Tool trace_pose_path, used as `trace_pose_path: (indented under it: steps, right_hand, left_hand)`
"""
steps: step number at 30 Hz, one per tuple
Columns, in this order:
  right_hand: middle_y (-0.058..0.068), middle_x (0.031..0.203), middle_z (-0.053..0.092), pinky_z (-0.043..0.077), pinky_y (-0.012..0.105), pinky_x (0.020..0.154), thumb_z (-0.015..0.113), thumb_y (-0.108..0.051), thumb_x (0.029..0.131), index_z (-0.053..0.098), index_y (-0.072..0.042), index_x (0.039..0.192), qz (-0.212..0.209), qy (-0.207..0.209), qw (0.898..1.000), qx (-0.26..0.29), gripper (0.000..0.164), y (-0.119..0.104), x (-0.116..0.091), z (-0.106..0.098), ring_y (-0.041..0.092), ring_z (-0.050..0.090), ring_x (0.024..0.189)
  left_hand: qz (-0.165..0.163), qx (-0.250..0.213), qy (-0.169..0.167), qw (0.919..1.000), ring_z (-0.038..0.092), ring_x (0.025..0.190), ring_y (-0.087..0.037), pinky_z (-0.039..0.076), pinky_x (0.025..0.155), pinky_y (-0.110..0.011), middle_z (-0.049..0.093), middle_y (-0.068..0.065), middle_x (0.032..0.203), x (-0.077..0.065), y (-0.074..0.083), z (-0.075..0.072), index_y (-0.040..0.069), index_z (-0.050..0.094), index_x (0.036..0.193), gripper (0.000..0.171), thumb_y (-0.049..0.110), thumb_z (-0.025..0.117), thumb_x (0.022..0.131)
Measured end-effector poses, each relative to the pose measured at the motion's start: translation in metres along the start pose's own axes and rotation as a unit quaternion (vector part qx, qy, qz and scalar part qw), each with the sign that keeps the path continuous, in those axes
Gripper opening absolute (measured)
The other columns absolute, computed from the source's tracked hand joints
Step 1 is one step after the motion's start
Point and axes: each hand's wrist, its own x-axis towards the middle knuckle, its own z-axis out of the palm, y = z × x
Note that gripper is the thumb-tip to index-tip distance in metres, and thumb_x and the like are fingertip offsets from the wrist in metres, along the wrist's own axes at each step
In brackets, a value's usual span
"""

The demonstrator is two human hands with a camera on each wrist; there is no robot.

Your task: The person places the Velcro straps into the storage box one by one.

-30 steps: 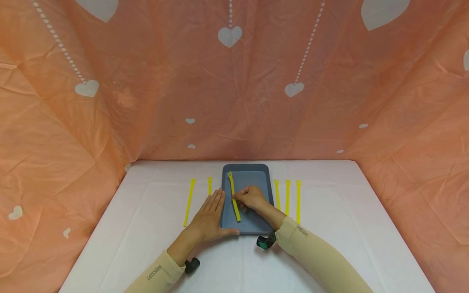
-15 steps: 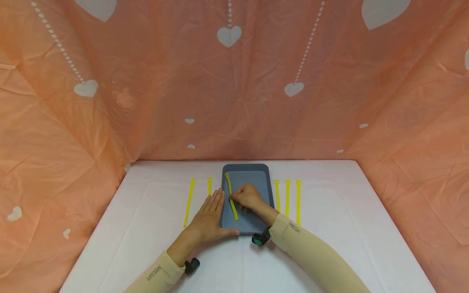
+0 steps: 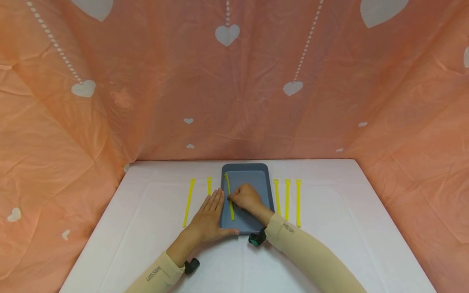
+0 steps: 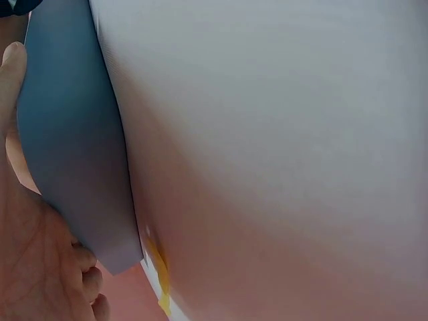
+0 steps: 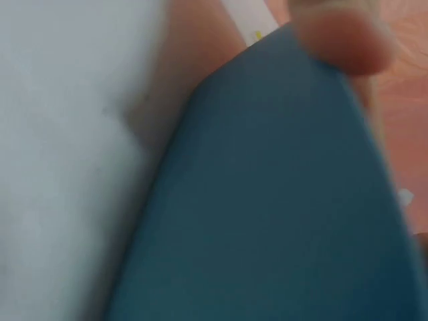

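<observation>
In the head view a yellow cable tie with a slotted head lies lengthwise along the left side of a blue-grey tray. My right hand is over the tray and pinches the cable tie near its middle; the fingertips partly hide that spot. My left hand lies flat along the tray's left edge, fingers straight, thumb along the near edge. In the left wrist view the tray's side wall shows beside the palm. A blurred finger touches the tray's edge in the right wrist view.
On the white table, left of the tray, lie two more yellow cable ties, an outer one and an inner one partly covered by my left hand. Three cable ties lie to the right. An orange heart-patterned cloth encloses the table.
My right hand has shifted left with the cable tie, which has moved from further inside the tray to its left side and stands straighter. The left hand stays in place.
</observation>
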Motion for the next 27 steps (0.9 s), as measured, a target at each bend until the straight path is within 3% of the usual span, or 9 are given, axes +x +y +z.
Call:
trace_pose_path:
  steps: [5, 12, 27]
  right_hand:
    - [-0.008, 0.045, 0.056, 0.039, 0.028, 0.042, 0.08, -0.035, 0.088, 0.067, -0.023, 0.053, -0.008, 0.01, 1.0, -0.022, 0.039, 0.018, 0.014, 0.013, 0.01, 0.054, 0.044]
    - [-0.005, 0.064, 0.067, 0.045, 0.028, 0.053, 0.084, -0.031, 0.091, 0.076, -0.014, 0.067, 0.016, 0.02, 0.998, -0.054, 0.03, -0.012, -0.008, -0.001, 0.013, 0.058, 0.06]
    - [-0.007, 0.065, 0.067, 0.043, 0.028, 0.054, 0.085, -0.031, 0.092, 0.077, -0.017, 0.067, 0.008, 0.04, 0.997, -0.059, 0.03, -0.013, -0.012, 0.002, 0.01, 0.056, 0.06]
  left_hand:
    - [0.005, -0.006, 0.008, 0.9999, 0.007, 0.166, -0.036, 0.015, 0.133, -0.054, 0.008, -0.022, 0.179, 0.0, -0.002, 0.002, -0.005, 0.012, 0.17, 0.133, 0.081, 0.07, 0.087]
    - [0.001, -0.003, -0.002, 1.0, 0.005, 0.167, -0.036, 0.01, 0.134, -0.053, 0.007, -0.021, 0.179, 0.0, -0.001, 0.0, -0.004, 0.011, 0.17, 0.131, 0.081, 0.068, 0.088]
    - [0.0, -0.004, -0.006, 1.0, 0.004, 0.167, -0.036, 0.01, 0.134, -0.052, 0.007, -0.022, 0.179, 0.0, -0.001, -0.001, -0.004, 0.012, 0.17, 0.129, 0.08, 0.068, 0.089]
